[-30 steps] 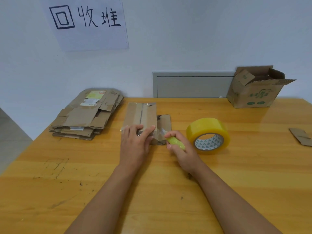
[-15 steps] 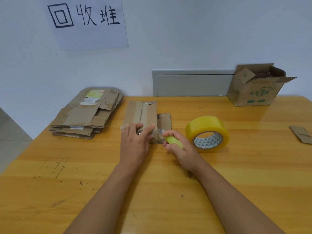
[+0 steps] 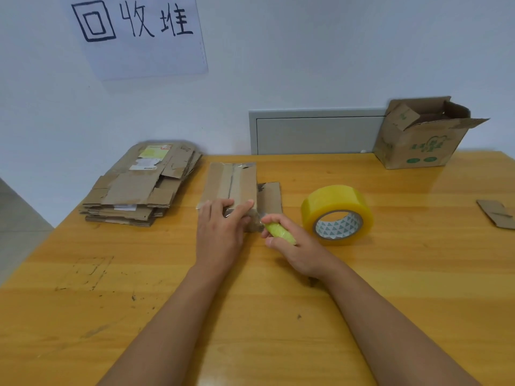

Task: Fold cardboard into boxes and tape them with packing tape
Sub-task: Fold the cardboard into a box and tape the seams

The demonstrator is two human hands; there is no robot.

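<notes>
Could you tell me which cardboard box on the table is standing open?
The printed box at the far right corner, flaps up; the small box under the left hand is taped shut.

The left hand [image 3: 220, 232] covers the near end of the small box [image 3: 231, 185], so the tape edge beneath its fingers [image 3: 242, 208] cannot be seen. The right hand [image 3: 295, 246] wraps most of the green cutter [image 3: 278, 232], whose blade tip is too small and blurred to make out against the box. The cardboard scrap [image 3: 497, 215] is cut off by the right edge, the wall sign [image 3: 139, 37] by the top edge, and both forearms run out at the bottom.
</notes>
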